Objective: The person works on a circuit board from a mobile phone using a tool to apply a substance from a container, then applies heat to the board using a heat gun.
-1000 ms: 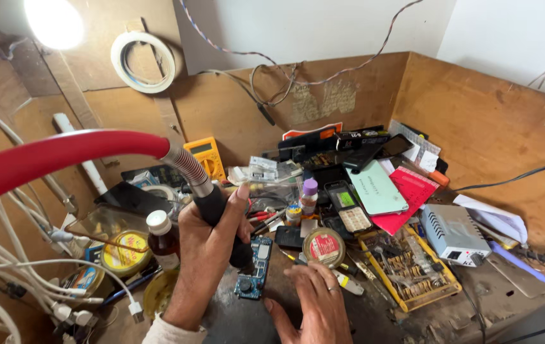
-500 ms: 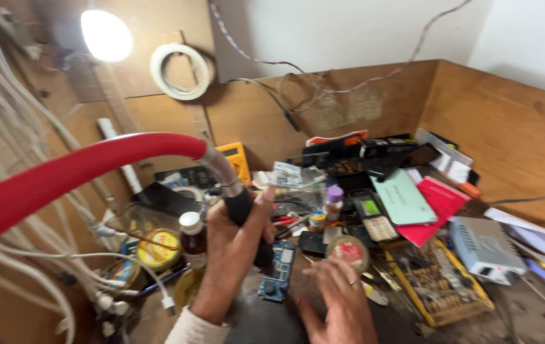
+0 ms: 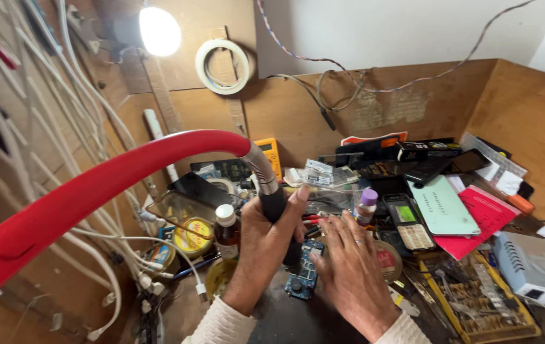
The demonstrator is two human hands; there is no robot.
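Fingers of our left hand (image 3: 261,245) clench the black handle of a hot-air tool (image 3: 277,207), nozzle down over a small blue circuit board (image 3: 304,277) lying flat on the dark tabletop (image 3: 285,322). Our right hand (image 3: 352,274) rests open, palm down, touching the board's edge, likely pinning it. From the handle a ribbed metal neck runs into a smooth red hose (image 3: 94,191) (thick, glossy). Just beside stands 1 brown bottle (image 3: 226,226).

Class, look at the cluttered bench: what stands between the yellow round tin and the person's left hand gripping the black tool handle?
In the head view, a small brown bottle with a white cap stands between the yellow round tin and the left hand.
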